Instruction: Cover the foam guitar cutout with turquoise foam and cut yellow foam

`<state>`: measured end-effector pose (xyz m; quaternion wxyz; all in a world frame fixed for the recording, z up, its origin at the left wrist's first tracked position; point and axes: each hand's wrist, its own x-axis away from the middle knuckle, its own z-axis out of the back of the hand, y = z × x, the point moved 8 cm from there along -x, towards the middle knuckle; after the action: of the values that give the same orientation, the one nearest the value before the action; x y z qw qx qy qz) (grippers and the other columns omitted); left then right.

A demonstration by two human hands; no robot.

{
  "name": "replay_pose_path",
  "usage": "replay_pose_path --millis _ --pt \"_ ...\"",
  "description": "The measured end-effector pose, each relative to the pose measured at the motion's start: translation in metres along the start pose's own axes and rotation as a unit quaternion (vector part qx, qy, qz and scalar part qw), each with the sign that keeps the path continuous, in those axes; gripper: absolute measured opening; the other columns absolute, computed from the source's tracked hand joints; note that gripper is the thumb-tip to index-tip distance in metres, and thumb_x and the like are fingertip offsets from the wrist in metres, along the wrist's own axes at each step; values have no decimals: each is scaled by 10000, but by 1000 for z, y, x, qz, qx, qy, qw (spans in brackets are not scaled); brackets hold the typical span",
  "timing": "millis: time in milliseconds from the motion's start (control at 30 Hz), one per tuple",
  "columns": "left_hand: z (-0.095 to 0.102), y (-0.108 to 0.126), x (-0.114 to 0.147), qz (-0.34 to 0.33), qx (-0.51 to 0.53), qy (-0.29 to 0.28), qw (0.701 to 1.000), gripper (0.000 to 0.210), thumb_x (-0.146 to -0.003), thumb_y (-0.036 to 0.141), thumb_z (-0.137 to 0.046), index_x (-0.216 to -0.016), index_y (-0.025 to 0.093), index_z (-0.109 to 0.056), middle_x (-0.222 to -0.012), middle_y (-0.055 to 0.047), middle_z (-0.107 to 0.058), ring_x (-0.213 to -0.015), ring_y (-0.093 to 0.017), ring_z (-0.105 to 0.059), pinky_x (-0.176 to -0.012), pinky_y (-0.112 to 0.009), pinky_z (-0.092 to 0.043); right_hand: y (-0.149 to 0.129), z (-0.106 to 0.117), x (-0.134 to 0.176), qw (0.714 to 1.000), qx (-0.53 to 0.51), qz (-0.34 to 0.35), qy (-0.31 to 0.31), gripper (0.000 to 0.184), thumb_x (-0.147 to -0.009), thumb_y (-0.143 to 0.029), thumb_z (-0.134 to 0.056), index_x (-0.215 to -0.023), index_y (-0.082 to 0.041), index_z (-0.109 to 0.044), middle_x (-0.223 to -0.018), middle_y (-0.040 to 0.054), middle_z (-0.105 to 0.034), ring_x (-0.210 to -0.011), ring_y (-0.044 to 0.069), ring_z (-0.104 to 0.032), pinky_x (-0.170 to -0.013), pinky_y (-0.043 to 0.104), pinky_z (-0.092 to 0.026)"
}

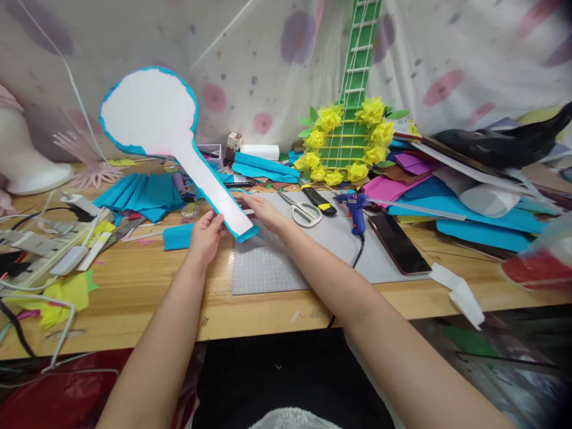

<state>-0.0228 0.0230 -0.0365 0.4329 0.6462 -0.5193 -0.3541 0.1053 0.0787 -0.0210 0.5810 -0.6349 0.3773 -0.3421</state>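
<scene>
A white board cutout [149, 113] with a round head and a long straight handle tilts up over the table, blue crepe paper folded around its edge. My left hand [208, 235] is closed on the handle's left edge, thumb in front. On the other side, my right hand [261, 213] grips the handle near its lower end, its fingers partly hidden behind it. Under my right forearm lies a grey cutting mat [272, 271]. White-handled scissors [306, 214], a black-and-yellow utility knife [319, 199] and a blue glue gun [357, 211] rest on the mat.
Behind the mat stands a green paper guitar [353, 119] with yellow flowers. A phone [399, 244] lies at the mat's right edge. Coloured paper sheets [482, 211] pile up at right. Pleated blue crepe paper [140, 196], a power strip [42, 253] and cables crowd the left.
</scene>
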Motion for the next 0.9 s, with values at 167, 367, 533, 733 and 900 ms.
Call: replay_pose_path --millis 167,367,533,733,900 --pt "15 5 -2 -25 35 82 996 308 -562 300 -820 -713 144 -601 -717 -5 -690 -641 -112 -648 -634 -230 -540 9 17 24 996 71 11 45 298 -864 -403 -536 -1029 -196 -673 -1048 61 -675 -941 170 -610 -816 322 -493" --pt "18 4 0 -17 33 117 992 180 -663 230 -753 -729 132 -617 -747 -25 -696 -701 -137 -670 -700 -285 -555 13 26 33 992 45 23 114 158 -857 -266 -528 -877 -191 -666 -802 10 -669 -741 104 -606 -691 238 -484" --pt "14 2 1 1 32 91 995 202 -641 227 -768 -719 131 -608 -739 -19 -692 -688 -130 -665 -640 -240 -543 32 26 27 979 -145 -79 117 196 -856 -307 -564 -730 -162 -602 -657 -4 -610 -595 79 -571 -584 208 -473" --pt "8 -6 3 49 11 61 997 222 -627 232 -780 -745 123 -626 -684 -2 -669 -595 -86 -618 -554 -174 -488 35 14 29 966 -226 -112 51 191 -684 -227 -757 -684 -159 -578 -622 -44 -596 -553 58 -535 -546 175 -437" --pt "4 -7 6 66 30 63 995 186 -639 194 -768 -731 125 -622 -678 6 -661 -585 -80 -612 -533 -166 -476 35 5 30 957 -273 -94 25 246 -666 -223 -772 -677 -175 -531 -578 -72 -556 -545 61 -518 -556 175 -437"
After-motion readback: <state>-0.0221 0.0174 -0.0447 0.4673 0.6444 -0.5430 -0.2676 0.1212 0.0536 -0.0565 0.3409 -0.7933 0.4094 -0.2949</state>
